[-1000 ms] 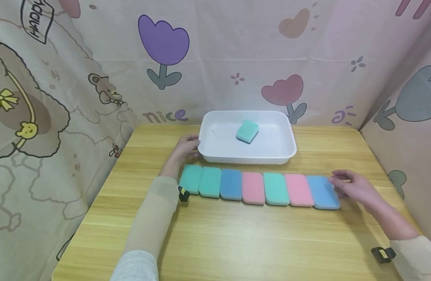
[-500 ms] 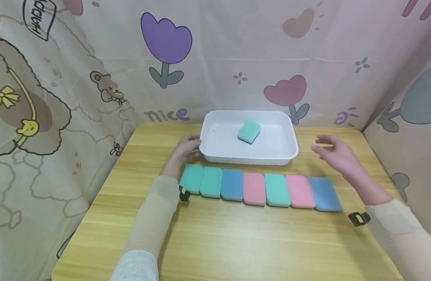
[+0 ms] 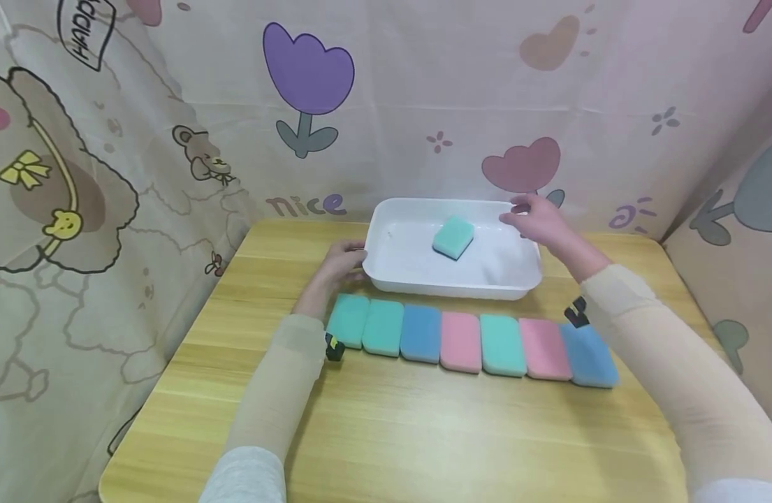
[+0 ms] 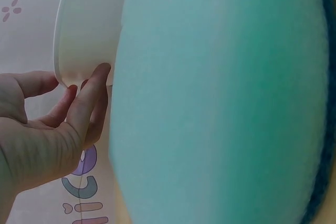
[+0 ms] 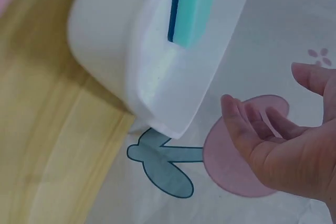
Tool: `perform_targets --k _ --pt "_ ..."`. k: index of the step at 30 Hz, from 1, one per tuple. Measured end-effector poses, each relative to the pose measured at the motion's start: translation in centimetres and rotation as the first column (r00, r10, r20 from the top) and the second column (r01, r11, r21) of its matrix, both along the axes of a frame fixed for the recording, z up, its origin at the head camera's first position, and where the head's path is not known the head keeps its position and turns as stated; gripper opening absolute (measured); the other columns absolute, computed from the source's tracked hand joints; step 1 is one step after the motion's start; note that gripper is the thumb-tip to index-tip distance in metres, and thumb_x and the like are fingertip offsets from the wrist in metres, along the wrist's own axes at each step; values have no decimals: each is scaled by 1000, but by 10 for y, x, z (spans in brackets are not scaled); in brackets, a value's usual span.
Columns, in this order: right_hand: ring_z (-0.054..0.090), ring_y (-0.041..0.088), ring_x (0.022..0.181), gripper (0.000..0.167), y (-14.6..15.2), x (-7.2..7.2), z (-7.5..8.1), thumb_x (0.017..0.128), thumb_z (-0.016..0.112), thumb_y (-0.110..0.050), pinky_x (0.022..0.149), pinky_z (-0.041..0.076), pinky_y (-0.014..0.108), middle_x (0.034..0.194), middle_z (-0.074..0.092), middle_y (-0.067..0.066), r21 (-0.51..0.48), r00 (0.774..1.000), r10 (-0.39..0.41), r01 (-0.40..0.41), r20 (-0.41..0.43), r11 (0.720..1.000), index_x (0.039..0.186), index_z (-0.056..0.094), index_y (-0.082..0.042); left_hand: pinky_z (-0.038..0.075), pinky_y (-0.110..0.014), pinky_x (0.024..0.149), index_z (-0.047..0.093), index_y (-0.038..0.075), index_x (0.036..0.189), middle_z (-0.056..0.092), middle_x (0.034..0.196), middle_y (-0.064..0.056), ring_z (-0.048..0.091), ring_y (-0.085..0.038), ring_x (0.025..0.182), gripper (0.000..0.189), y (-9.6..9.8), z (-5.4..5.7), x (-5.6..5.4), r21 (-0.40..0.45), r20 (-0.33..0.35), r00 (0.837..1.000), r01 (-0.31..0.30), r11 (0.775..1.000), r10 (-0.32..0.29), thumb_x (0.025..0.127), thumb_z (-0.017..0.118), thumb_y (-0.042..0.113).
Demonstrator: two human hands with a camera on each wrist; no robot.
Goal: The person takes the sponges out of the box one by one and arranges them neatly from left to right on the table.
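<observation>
My left hand (image 3: pixel 341 267) holds the left end of a white plastic tray (image 3: pixel 398 262), thumb at the rim and fingertips against the outer wall, as the left wrist view shows. Above the tray's right end hovers my right hand (image 3: pixel 541 221), fingers loosely bent around nothing. In the right wrist view that hand (image 5: pixel 286 145) is apart from the tray. One green sponge (image 3: pixel 453 237) with a dark scouring side lies inside the tray. In front runs a row of several sponges, among them a pink sponge (image 3: pixel 461 341) and a blue sponge (image 3: pixel 590 355) at the right end.
The wooden table (image 3: pixel 386 433) carries the tray at its back and the sponge row across its middle. A printed curtain (image 3: pixel 398 105) hangs close behind the tray and along both sides. A green sponge (image 4: pixel 220 98) fills much of the left wrist view.
My right hand has moved from the blue sponge at the row's right end, up and leftward, to over the tray's right end. The left hand has stayed at the tray.
</observation>
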State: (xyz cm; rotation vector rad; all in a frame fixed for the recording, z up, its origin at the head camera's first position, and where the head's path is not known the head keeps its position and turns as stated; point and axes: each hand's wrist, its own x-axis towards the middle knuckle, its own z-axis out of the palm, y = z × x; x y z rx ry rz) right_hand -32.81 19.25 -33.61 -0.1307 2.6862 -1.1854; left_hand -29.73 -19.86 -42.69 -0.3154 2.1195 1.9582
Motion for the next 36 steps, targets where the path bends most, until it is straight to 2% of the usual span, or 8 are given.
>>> perform_targets --k 7,11,15,19,22,25,31,36 --pt "45 47 139 70 -23 -40 -10 105 56 -28 108 52 54 157 38 31 -13 995 -4 5 97 1000 160 27 6 59 -43 100 47 -1 149 52 145 -20 57 -38 129 49 1 -5 -1 -6 6 1000 -1 1000 1 103 58 8" --pt "45 46 141 67 -36 -54 -16 105 56 -28 111 50 53 157 39 30 -37 985 -19 26 171 999 158 31 5 58 -45 102 46 -1 150 51 146 -21 56 -38 129 49 2 -7 -1 1 15 1000 1 1000 -1 103 58 8" --pt "46 46 140 63 -47 -66 -23 104 57 -27 110 51 54 156 42 28 -56 981 -30 41 194 998 155 38 5 58 -44 102 46 0 150 52 147 -21 57 -38 128 49 1 -6 1 -3 18 1000 -2 1000 2 103 58 9" --pt "45 48 141 69 -57 -80 -31 102 60 -26 111 49 56 159 38 27 -86 978 -68 86 196 993 158 32 3 58 -44 102 47 0 150 52 147 -20 57 -37 128 48 1 -5 1 -16 7 1000 -10 1000 10 104 57 10" --pt "43 49 142 76 -61 -85 -35 101 62 -25 112 47 59 162 34 26 -69 974 -98 114 202 991 161 23 2 58 -44 102 47 0 150 52 147 -20 57 -37 129 49 1 -3 1 -16 9 1000 -14 1000 15 103 58 9" --pt "42 51 141 79 -64 -88 -38 100 63 -26 111 47 60 161 33 26 -4 971 -106 109 217 994 160 21 5 57 -44 102 47 0 150 52 147 -20 57 -37 129 49 1 -1 1 -13 15 1000 -16 1000 16 103 58 9" --pt "40 51 139 86 -68 -94 -48 96 69 -32 110 47 60 161 31 26 70 949 -49 29 312 997 159 24 4 58 -43 101 47 0 150 52 147 -20 57 -37 129 49 2 3 1 -2 15 1000 -27 1000 27 103 58 8" --pt "44 49 135 84 -71 -98 -60 92 75 -34 107 50 59 157 37 25 112 937 -11 -31 350 993 156 33 2 60 -41 97 47 0 150 52 146 -20 58 -37 128 48 2 2 0 -16 12 1000 -16 1000 16 104 58 9"
